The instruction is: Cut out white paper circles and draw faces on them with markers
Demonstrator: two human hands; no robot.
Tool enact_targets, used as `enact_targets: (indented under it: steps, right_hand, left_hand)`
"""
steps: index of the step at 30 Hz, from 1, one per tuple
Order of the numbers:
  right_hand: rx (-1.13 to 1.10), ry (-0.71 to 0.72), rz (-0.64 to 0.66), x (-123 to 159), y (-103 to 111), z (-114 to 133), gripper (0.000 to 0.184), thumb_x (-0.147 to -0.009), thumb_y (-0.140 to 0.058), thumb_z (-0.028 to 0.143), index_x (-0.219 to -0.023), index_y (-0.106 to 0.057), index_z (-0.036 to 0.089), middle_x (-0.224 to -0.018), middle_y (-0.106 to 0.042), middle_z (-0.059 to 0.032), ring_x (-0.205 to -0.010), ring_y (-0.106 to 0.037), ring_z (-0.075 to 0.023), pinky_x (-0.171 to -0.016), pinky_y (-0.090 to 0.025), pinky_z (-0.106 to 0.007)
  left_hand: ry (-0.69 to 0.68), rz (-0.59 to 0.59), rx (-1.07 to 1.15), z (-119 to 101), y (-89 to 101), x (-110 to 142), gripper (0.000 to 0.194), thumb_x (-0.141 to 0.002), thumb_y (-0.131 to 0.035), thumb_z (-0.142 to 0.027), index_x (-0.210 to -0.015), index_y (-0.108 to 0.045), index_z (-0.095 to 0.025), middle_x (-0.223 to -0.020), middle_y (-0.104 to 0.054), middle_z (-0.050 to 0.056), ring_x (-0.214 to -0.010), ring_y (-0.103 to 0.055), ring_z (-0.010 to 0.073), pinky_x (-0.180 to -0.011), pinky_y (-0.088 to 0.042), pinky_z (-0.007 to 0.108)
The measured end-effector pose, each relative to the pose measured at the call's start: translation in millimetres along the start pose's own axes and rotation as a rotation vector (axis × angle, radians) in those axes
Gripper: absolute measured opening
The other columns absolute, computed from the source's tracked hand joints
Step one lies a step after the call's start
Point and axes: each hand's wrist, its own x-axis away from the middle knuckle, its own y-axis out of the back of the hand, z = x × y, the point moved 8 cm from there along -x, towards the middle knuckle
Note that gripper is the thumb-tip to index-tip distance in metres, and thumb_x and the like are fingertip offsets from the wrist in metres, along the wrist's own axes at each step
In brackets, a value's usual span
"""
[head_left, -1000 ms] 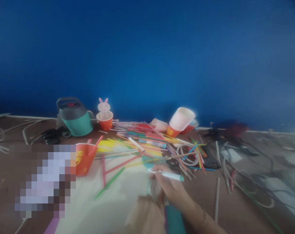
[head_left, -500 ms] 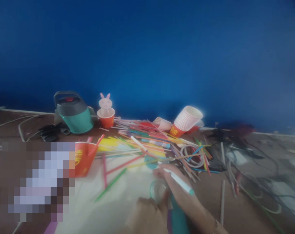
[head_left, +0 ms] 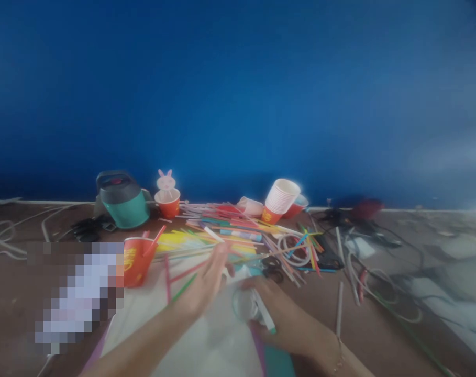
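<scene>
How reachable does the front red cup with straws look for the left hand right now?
Probably yes: the red cup stands left of the left hand, with only loose straws and white paper lying low between them. Blur hides whether that hand is empty.

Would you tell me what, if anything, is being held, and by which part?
The right hand holds the white marker towards the end opposite the teal one; for the left hand, it cannot be told.

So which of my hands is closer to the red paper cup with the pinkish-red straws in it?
Left. Your left hand is to the right of the red paper cup; your right hand is farther right, holding the white, green-ended marker.
</scene>
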Motion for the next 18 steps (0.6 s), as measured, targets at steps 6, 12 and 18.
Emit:
enact_targets:
  steps: [6, 12, 18]
  right_hand:
    - [0.138, 0.05, -0.255, -9.2, 15.7, -5.8, 0.049, -0.067, -0.056, 0.013, -0.115, -0.046, 0.016, -0.106, -0.058, -0.0117, -0.099, -0.056, -0.0254, -0.086, -0.046, -0.037]
    - [0.166, 0.006, -0.593, -33.3, 64.4, -25.4, 0.03, -0.079, -0.056, 0.032, -0.105, -0.054, 0.016, -0.102, -0.062, -0.014, -0.099, -0.056, -0.0295, -0.086, -0.043, -0.044]
    - [-0.546, -0.094, -0.677, -28.7, 66.7, -0.4, 0.034, -0.092, -0.037, 0.042, -0.097, -0.061, 0.019, -0.076, -0.06, -0.0018, -0.074, -0.056, -0.0182, -0.07, -0.045, -0.03]
  left_hand:
    - [-0.234, 0.156, 0.079, -12.4, -9.3, 6.8, 0.064, -0.09, -0.009, -0.063, -0.137, -0.033, -0.027, -0.097, -0.056, 0.004, -0.043, -0.016, 0.0067, -0.046, -0.009, 0.028]
    - [-0.285, 0.163, 0.069, -8.0, -6.3, 11.1, 0.071, -0.088, -0.001, -0.065, -0.144, -0.024, -0.027, -0.113, -0.057, 0.013, -0.044, -0.018, 0.0066, -0.046, -0.009, 0.029]
    - [-0.372, 0.106, 0.014, -3.0, 2.1, 11.0, 0.067, -0.089, -0.002, -0.063, -0.146, -0.017, -0.029, -0.129, -0.05, 0.015, -0.045, -0.019, 0.0059, -0.045, -0.011, 0.027]
